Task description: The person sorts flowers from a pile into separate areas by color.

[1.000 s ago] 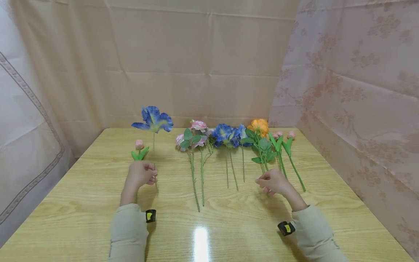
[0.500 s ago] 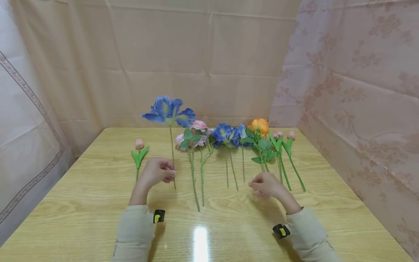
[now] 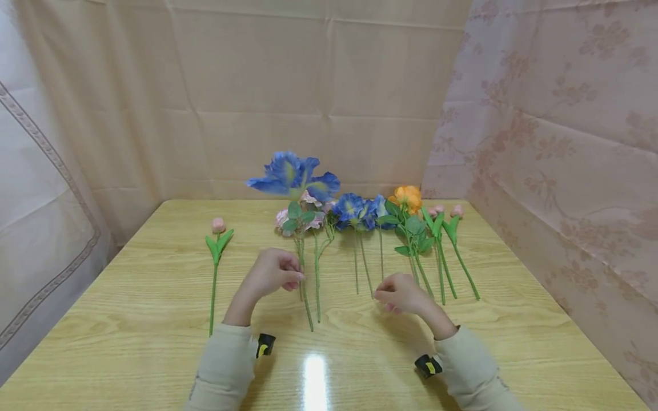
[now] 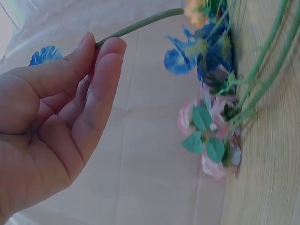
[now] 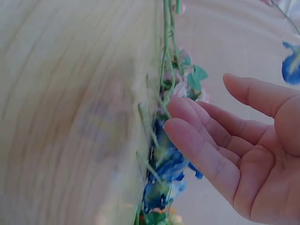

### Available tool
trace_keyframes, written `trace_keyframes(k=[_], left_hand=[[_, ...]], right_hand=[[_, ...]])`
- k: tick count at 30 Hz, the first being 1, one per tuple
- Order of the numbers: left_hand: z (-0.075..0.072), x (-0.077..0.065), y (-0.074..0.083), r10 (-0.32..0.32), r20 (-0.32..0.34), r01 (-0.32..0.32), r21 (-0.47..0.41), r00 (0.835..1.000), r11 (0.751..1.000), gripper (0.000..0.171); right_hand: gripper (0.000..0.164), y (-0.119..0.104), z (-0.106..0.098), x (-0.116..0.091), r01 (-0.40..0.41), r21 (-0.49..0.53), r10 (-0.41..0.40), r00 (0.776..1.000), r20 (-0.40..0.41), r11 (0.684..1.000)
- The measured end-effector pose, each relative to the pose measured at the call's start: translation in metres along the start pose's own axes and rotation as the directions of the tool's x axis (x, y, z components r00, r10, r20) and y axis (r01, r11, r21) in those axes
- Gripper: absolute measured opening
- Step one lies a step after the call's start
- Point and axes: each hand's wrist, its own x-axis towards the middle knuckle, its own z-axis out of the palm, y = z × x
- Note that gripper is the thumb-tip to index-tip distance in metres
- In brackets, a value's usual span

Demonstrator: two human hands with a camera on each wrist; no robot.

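Note:
Between its thumb and index finger my left hand (image 3: 275,273) pinches the thin stem (image 4: 145,24) of an artificial blue iris (image 3: 293,176). Its large bloom stands upright above the pink peonies (image 3: 281,221), overlapping them in the head view. A petal of it shows at the right edge of the right wrist view. My right hand (image 3: 402,294) is held near the lower ends of the stems of several blue irises (image 3: 350,206) on the table. Nothing lies between its thumb and fingers (image 5: 201,150), which stand apart in the right wrist view.
A single pink tulip (image 3: 218,245) lies at the left on the wooden table (image 3: 128,319). To the right lie an orange flower (image 3: 408,198) with green leaves and several pink tulips (image 3: 452,228). A beige curtain (image 3: 257,85) hangs behind the table.
My left hand has carried the blue iris rightward from beside the single tulip to over the pink peonies, lifting its bloom. My right hand has shifted left, away from the orange flower's stems.

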Motion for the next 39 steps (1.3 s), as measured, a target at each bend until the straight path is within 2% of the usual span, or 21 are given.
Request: trace_keyframes(k=[8,17,22,27,33,39], left_hand=[[0.016,0.004,0.007,0.032,0.037,-0.032,-0.008,0.999,0.999,0.009],[0.031,0.007,0.012,0.077,0.084,-0.077,0.005,0.993,0.997,0.012],[0.038,0.007,0.014,0.076,0.099,-0.077,0.001,0.992,0.997,0.011],[0.042,0.008,0.015,0.083,0.099,-0.088,0.051,0.992,0.995,0.012],[0.046,0.009,0.014,0.092,0.108,-0.101,0.083,0.990,0.991,0.011],[0.049,0.010,0.015,0.096,0.114,-0.109,0.116,0.989,0.987,0.011]], right_hand=[[0.018,-0.014,0.011,0.001,0.082,0.014,-0.082,0.996,0.026,0.997],[0.024,-0.027,0.026,0.001,0.153,0.092,-0.158,0.986,0.047,0.984],[0.021,-0.034,0.035,0.001,0.228,0.162,-0.230,0.973,-0.005,0.960],[0.015,-0.037,0.043,0.002,0.282,0.230,-0.271,0.959,-0.079,0.931],[0.014,-0.038,0.049,0.003,0.311,0.246,-0.287,0.949,-0.128,0.918],[0.010,-0.038,0.052,0.004,0.311,0.280,-0.282,0.949,-0.140,0.908]])
